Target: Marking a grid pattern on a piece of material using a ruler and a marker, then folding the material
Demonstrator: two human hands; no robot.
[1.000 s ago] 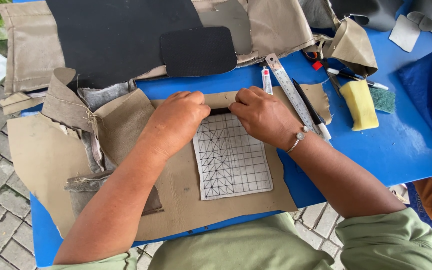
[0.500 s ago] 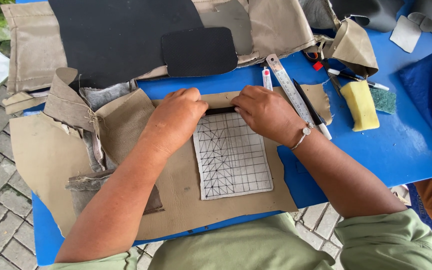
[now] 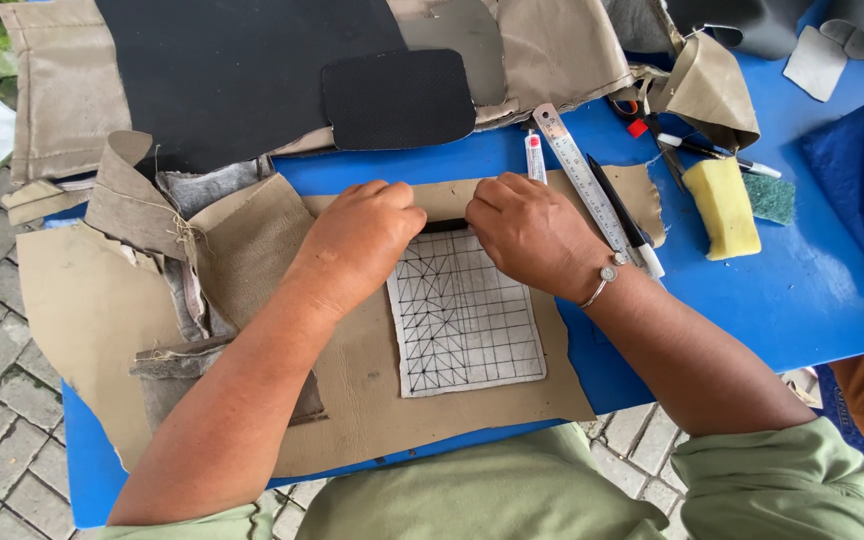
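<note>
Blue table (image 3: 812, 290): both hands (image 3: 367, 240) (image 3: 532, 230) press folded tan leather (image 3: 452, 195), covering the gridded patch's (image 3: 467, 320) top edge.

Left hand (image 3: 367, 235) and right hand (image 3: 532, 232) knuckles-up, fingers curled, side by side.

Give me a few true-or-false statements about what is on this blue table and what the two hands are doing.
1. Both hands press on the top edge of the gridded white patch. True: the left hand and the right hand meet there.
2. The gridded white patch lies on black fabric. False: it lies on the tan material; the black fabric is farther back.
3. A metal ruler lies on the table just beyond the right hand. True.
4. The yellow sponge is held in the left hand. False: it lies alone on the blue table, off to the right.
5. The right wrist is bare. False: it wears a bracelet.
</note>
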